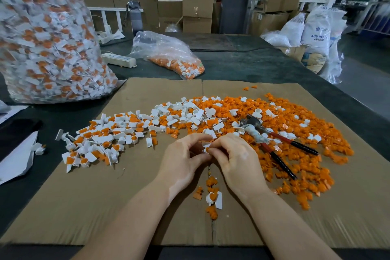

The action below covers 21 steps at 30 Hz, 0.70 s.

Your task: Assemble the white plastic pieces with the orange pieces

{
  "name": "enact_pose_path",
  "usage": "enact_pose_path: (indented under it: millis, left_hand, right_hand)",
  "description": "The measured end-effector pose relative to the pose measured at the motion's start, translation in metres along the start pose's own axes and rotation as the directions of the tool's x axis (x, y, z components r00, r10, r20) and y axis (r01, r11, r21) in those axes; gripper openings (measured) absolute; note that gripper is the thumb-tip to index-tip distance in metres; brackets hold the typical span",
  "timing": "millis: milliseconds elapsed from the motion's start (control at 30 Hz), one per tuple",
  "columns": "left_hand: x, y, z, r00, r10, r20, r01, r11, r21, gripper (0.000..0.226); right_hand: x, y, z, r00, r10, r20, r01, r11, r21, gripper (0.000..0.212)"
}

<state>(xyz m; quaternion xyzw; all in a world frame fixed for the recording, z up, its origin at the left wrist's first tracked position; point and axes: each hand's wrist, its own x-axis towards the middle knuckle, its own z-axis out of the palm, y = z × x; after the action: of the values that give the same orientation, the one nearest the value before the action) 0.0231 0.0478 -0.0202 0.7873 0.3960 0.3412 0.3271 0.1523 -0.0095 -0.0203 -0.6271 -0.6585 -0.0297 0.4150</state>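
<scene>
A tall clear bag (45, 36) at far left bulges with assembled white-and-orange parts, a smaller bag (168, 55) beyond holds orange pieces, while near centre the left hand (183, 160) and right hand (234, 158) together pinch a white piece (205, 145) with an orange piece (207, 150).

Both hands meet over the cardboard sheet (105, 207): left hand (181, 162) and right hand (234, 160) pinch one white piece (205, 146) with an orange insert (207, 150). Red-handled pliers (274, 143) lie across the orange pile (306, 154).
</scene>
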Motion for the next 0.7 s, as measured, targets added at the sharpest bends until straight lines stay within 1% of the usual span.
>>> enact_pose_path:
  millis: [133, 200, 300, 467, 567, 700]
  left_hand:
    - [0.0, 0.0, 0.001, 1.0, 0.0, -0.03, 0.003, 0.997, 0.082, 0.026]
    - [0.002, -0.002, 0.001, 0.992, -0.048, -0.115, 0.063, 0.99, 0.129, 0.023]
    - [0.003, -0.004, 0.001, 0.957, -0.14, -0.254, 0.177, 0.976, 0.128, 0.02]
    - [0.003, -0.013, -0.014, 0.934, -0.177, -0.309, 0.261, 0.93, 0.257, 0.021]
    - [0.006, -0.021, -0.03, 0.904, -0.237, -0.355, 0.337, 0.907, 0.252, 0.022]
    - [0.01, -0.029, -0.045, 0.862, -0.279, -0.423, 0.406, 0.88, 0.246, 0.027]
  right_hand:
    - [0.0, 0.001, -0.001, 0.999, -0.024, -0.029, 0.022, 0.998, -0.057, 0.006]
    - [0.0, 0.002, -0.001, 0.999, -0.027, -0.042, 0.024, 0.997, -0.077, 0.006]
    - [0.0, 0.004, 0.0, 0.998, -0.018, -0.058, 0.013, 0.996, -0.087, 0.002]
    - [-0.001, 0.004, 0.0, 0.999, -0.015, -0.048, 0.011, 0.996, -0.092, 0.003]
    - [0.0, 0.004, 0.0, 0.998, -0.004, -0.056, -0.001, 0.996, -0.086, 0.003]
    - [0.001, 0.004, 0.0, 0.991, 0.012, -0.132, -0.025, 0.995, -0.097, 0.004]
